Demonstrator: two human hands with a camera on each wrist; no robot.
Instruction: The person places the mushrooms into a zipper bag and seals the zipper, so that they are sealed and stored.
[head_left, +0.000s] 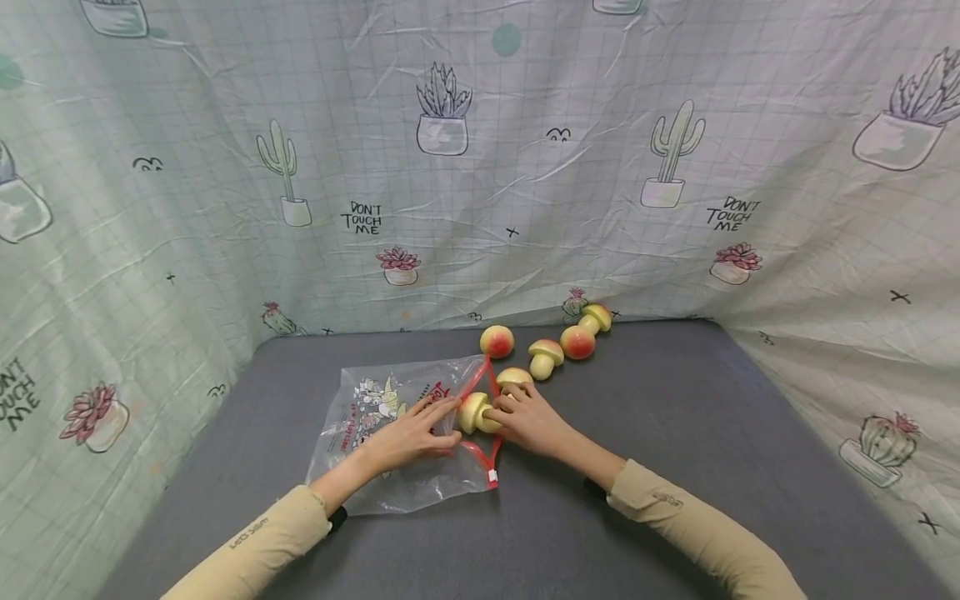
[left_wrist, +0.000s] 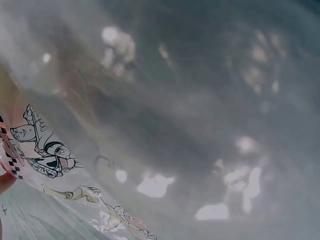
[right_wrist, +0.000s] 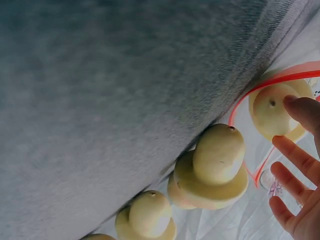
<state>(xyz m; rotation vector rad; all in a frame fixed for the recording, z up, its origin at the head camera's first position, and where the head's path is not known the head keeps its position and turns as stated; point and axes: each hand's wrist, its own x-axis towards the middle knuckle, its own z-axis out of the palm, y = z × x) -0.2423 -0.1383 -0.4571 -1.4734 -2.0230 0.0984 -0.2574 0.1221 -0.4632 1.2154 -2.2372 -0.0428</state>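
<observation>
A clear zip bag (head_left: 405, 492) with a red zip edge and cartoon print lies on the table, its mouth facing right. My left hand (head_left: 411, 435) is at the mouth, thumb and fingers gripping the raised upper rim. In the left wrist view the clear plastic (left_wrist: 200, 125) fills most of the picture, with a fingertip (left_wrist: 6, 182) at the edge. My right hand (head_left: 531, 419) pinches the stem of a toy mushroom (head_left: 471, 412) in the mouth, its cap pointing into the bag. Another toy mushroom (head_left: 513, 379) stands just behind the right hand, beside the red edge.
Several more red-and-yellow toy mushrooms lie at the back: one (head_left: 497, 342) behind the bag, one (head_left: 546, 357) right of it, and two (head_left: 577, 342) close together farther right. The dark grey table (head_left: 675, 417) meets a cactus-print cloth (head_left: 510, 183) at the back and sides.
</observation>
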